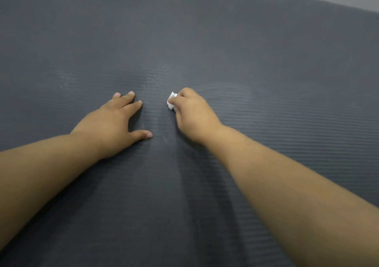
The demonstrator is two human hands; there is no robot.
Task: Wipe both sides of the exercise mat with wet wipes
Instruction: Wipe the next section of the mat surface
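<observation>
Overhead, a wiping job seen close

Head view: a ribbed grey exercise mat (205,31) filled most of the view. The left hand (114,121) lay flat on it, fingers straight. Nearby, the right hand (192,115) curled around a crumpled white wet wipe (171,100) held against the mat.

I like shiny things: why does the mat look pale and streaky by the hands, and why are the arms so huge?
Head view: the pale streaks on the mat look like light glinting off damp patches, probably; the wide-angle lens stretches the near forearms; the right hand, gripping the wipe, and the flat left hand look slightly soft.
</observation>
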